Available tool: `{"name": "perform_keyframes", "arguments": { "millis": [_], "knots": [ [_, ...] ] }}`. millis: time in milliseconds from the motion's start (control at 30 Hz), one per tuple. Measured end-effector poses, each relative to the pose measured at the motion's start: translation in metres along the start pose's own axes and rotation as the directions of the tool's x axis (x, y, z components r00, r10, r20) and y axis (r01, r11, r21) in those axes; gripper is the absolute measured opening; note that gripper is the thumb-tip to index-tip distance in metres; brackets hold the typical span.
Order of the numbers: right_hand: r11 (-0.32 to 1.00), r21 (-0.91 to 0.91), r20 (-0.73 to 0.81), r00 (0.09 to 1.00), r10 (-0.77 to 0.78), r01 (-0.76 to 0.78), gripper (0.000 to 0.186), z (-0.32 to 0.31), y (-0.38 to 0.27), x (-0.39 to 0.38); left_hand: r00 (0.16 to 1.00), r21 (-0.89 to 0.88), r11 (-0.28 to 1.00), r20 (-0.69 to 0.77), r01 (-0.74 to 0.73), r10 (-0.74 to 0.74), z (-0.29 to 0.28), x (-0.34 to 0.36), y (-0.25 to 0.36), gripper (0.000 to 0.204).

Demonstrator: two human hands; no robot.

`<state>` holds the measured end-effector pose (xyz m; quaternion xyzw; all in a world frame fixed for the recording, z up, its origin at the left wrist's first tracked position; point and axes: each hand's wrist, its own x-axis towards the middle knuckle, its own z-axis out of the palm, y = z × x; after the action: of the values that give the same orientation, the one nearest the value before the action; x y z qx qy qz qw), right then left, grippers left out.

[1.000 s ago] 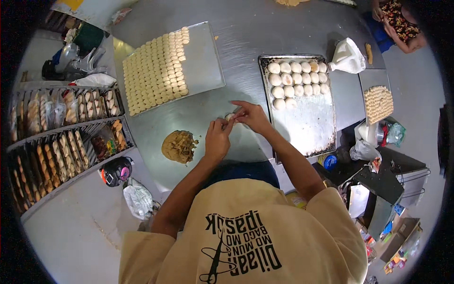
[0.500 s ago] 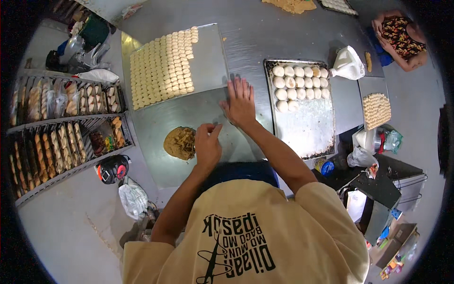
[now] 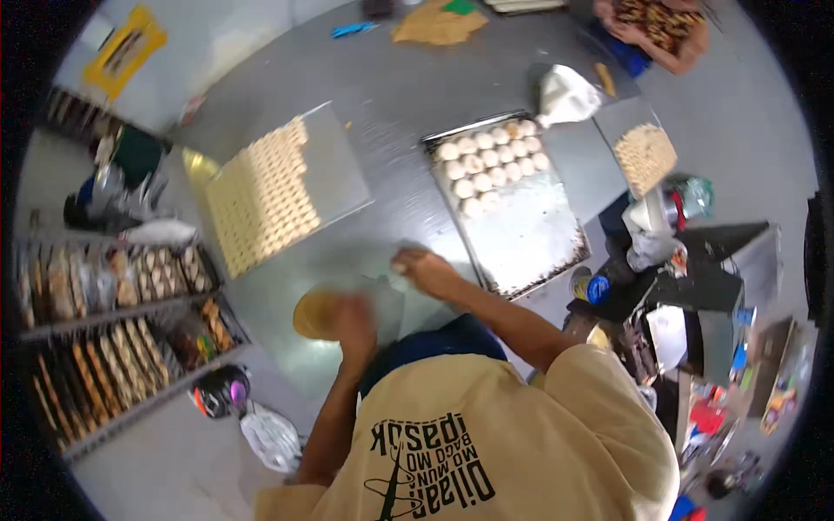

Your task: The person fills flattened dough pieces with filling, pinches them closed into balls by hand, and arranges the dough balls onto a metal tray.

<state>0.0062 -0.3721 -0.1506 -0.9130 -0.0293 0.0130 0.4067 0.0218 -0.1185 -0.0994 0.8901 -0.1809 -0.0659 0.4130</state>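
My left hand [image 3: 354,323] is smeared by motion at the right side of a brown, paste-like mound [image 3: 314,314] on the metal table; its fingers cannot be made out. To its right, my right hand [image 3: 427,273] is above the table with its fingers curled together. A small pale spot shows at those fingertips, too small to name. Beyond the left hand lies a tray [image 3: 340,178] with rows of small pale dough pieces [image 3: 265,191]. Right of my right hand, a dark-rimmed baking tray [image 3: 530,247] carries round white dough balls [image 3: 489,158] in its far part.
A white jug-like container [image 3: 569,94] stands beyond the baking tray. Further right is another tray of small dough pieces [image 3: 645,158]. Racks of bread [image 3: 113,365] stand at the left. A person [image 3: 647,33] is at the far right, and brown paper-like material [image 3: 439,23] lies at the back.
My right hand has gone from spread flat on the table to curled, and has drawn nearer to me. My left hand has moved onto the mound's side. The whole view has turned and shifted.
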Motion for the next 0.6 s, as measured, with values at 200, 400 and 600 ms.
{"name": "perform_keyframes", "arguments": {
  "millis": [200,400,600],
  "knots": [
    [0.962,0.229,-0.309,0.926,0.219,-0.152,0.032,-0.118,0.020,-0.052,0.986,-0.053,0.999,0.168,0.001,0.008,0.045,0.034,0.034,0.011],
    [0.911,-0.050,-0.632,0.719,0.290,-0.410,0.037,-0.188,0.121,-0.063,0.953,-0.110,0.987,0.268,-0.115,0.141,0.109,0.054,0.082,0.015],
    [0.842,0.250,-0.528,0.662,0.532,-0.478,0.039,-0.197,0.142,-0.079,0.935,-0.082,0.995,0.346,-0.050,0.076,0.127,0.050,0.102,0.016]
  ]
}}
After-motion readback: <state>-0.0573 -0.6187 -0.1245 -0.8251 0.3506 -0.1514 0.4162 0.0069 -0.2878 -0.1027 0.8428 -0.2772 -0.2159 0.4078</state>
